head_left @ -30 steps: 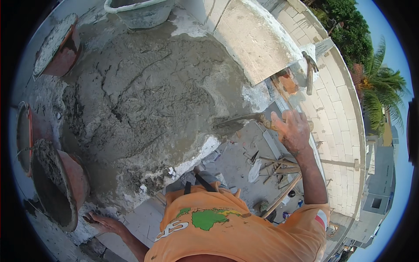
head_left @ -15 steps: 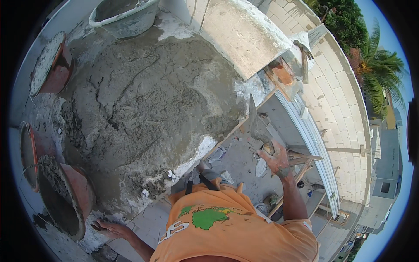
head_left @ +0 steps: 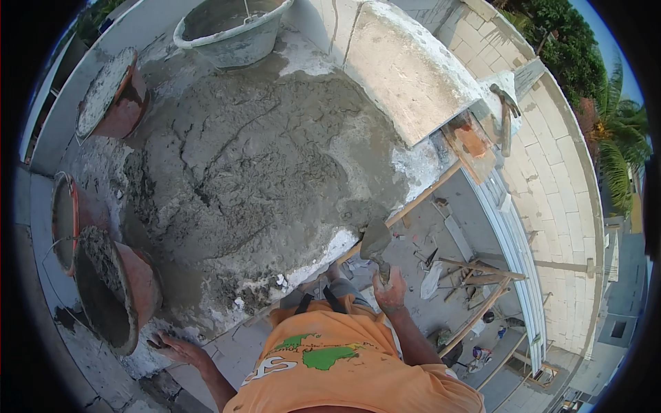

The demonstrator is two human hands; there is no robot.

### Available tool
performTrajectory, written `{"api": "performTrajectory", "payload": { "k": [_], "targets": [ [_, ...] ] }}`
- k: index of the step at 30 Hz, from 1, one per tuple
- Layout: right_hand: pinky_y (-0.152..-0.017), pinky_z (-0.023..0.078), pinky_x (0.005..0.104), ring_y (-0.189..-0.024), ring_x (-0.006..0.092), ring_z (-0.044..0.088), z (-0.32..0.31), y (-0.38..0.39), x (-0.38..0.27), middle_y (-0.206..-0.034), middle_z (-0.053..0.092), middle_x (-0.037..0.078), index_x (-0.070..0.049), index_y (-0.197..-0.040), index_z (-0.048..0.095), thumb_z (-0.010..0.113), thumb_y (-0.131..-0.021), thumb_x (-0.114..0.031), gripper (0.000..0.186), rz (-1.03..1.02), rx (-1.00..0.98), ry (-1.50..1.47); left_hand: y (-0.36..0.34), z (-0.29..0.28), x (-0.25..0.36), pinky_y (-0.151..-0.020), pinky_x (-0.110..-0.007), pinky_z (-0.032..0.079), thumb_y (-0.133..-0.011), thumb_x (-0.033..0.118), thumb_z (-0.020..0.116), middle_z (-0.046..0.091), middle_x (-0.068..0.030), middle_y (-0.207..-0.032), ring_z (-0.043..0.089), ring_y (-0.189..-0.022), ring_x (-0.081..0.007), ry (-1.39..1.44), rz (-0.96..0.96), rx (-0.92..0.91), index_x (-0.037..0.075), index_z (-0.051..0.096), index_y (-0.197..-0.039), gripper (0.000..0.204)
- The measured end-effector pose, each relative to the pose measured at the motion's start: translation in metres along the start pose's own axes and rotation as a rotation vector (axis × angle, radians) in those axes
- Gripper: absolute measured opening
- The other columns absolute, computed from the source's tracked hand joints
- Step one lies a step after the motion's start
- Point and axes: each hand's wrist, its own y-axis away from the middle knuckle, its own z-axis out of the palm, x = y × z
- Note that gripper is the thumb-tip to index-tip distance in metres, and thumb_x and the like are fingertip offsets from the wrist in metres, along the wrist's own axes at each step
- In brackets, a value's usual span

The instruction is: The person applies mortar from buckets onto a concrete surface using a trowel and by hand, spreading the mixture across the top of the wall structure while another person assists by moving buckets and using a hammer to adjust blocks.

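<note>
My right hand [head_left: 391, 290] is closed round the handle of a pointing trowel [head_left: 376, 237]. The trowel's blade is smeared with grey mortar and meets the near right edge of the slab, beside a wide bed of wet mortar [head_left: 234, 165]. Down at the lower left, my left hand [head_left: 175, 347] holds nothing, its fingers loosely stretched out over the slab's edge. Closest to it is a tipped reddish bucket [head_left: 141, 282] coated with mortar inside.
Two more reddish buckets, one upper [head_left: 120, 103] and one lower [head_left: 67, 224], stand along the left side. A grey tub [head_left: 237, 45] sits at the back. A hammer [head_left: 506, 127] lies on the wall at right. Beyond the slab's edge is a drop to a littered floor [head_left: 420, 237].
My right hand has brought the trowel left and turned it, so the blade has come from over the drop to the slab's edge. My left hand stays near the bucket. The whole view has shifted.
</note>
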Motion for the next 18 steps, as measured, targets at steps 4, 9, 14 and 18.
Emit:
{"api": "performTrajectory", "payload": {
  "k": [4,9,14,18],
  "targets": [
    [-0.06,0.051,0.0466,-0.074,0.0423,0.062,-0.014,-0.002,0.004,-0.088,0.059,0.02,-0.003,-0.103,0.057,0.073,-0.077,-0.008,0.03,-0.162,-0.041,0.156,0.001,-0.002,0.009,-0.102,-0.046,0.042,-0.101,0.038,0.052,0.048,-0.0291,-0.139,0.052,-0.122,-0.0368,-0.021,-0.037,0.009,-0.009,0.032,-0.145,0.067],
    [-0.061,0.052,0.0472,-0.074,0.0393,0.063,-0.066,-0.046,-0.04,-0.09,0.058,0.018,-0.006,-0.109,0.057,0.075,-0.075,-0.013,0.039,-0.268,-0.029,0.289,0.004,-0.007,0.006,-0.104,-0.045,0.041,-0.1,0.039,0.053,0.044,-0.0306,-0.143,0.05,-0.128,-0.0374,0.031,-0.092,-0.001,-0.007,0.025,-0.149,0.074],
    [-0.067,0.053,0.0435,-0.082,0.0341,0.065,-0.126,-0.105,-0.124,-0.095,0.056,0.014,-0.007,-0.116,0.055,0.076,-0.072,-0.014,0.049,-0.414,-0.371,0.713,0.007,-0.001,0.032,-0.105,-0.046,0.041,-0.1,0.04,0.053,0.044,-0.0321,-0.142,0.049,-0.129,-0.0374,0.089,-0.12,0.003,-0.007,0.023,-0.15,0.075],
    [-0.067,0.053,0.0452,-0.083,0.0358,0.065,-0.127,-0.148,-0.15,-0.099,0.057,0.015,-0.01,-0.118,0.054,0.08,-0.064,-0.011,0.06,-0.41,-0.48,0.868,0.007,-0.002,0.029,-0.105,-0.045,0.041,-0.101,0.036,0.054,0.042,-0.0329,-0.143,0.048,-0.13,-0.0377,0.08,-0.157,0.025,-0.007,0.024,-0.149,0.071]
  ]
}}
